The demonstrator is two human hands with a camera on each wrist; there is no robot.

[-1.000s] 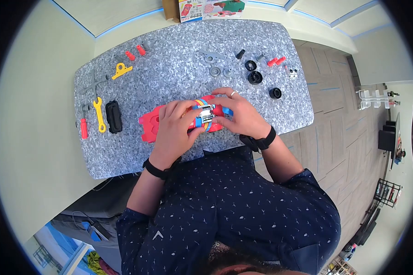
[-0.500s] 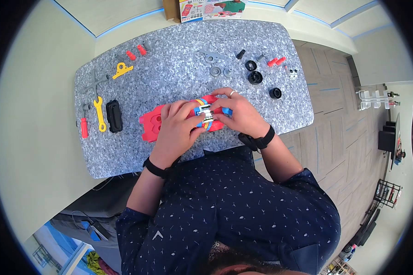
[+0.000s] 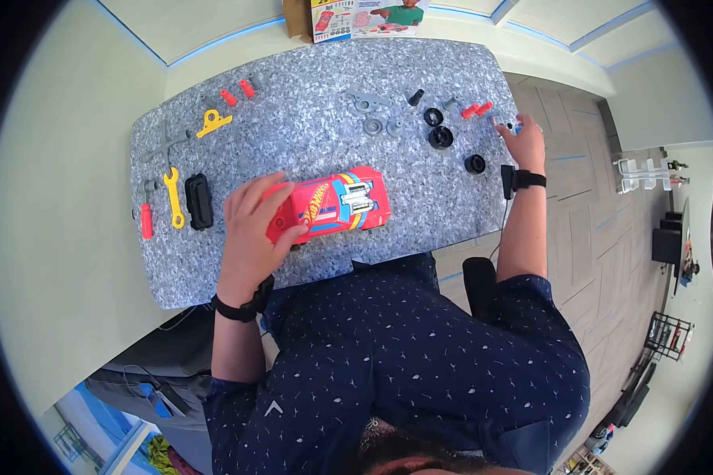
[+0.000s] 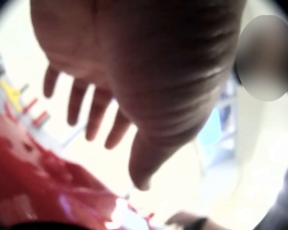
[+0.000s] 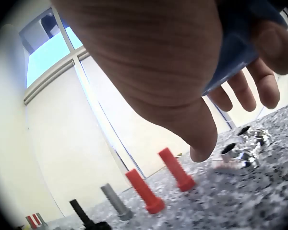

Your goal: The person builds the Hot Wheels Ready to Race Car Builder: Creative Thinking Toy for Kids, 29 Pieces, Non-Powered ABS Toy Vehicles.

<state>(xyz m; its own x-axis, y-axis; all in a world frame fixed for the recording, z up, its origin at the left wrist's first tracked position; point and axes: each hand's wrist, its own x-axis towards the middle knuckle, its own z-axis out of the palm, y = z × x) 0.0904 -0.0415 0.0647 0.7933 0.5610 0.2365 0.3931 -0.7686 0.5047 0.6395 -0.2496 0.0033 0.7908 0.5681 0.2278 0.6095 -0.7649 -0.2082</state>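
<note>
Currently the car [image 3: 325,224] sits near the person's side of the surface [image 3: 293,150]. Left hand [image 3: 252,226] over its left end, grip spread, thumb apart; contact, cannot tell. Right hand [image 3: 524,146] out at the right edge, fingers bent round a blue piece [image 5: 235,52] in its grip, thumb just beside chrome parts [image 5: 242,155]. Near them, two red bolts [image 5: 141,189] and a grey bolt [image 5: 116,201] stand tilted.

Your head view is bright but bowed and black-cornered, your left wrist view blurred and glare-washed, and your right wrist view has a glowing pane [image 5: 48,56] at ten o'clock.
</note>
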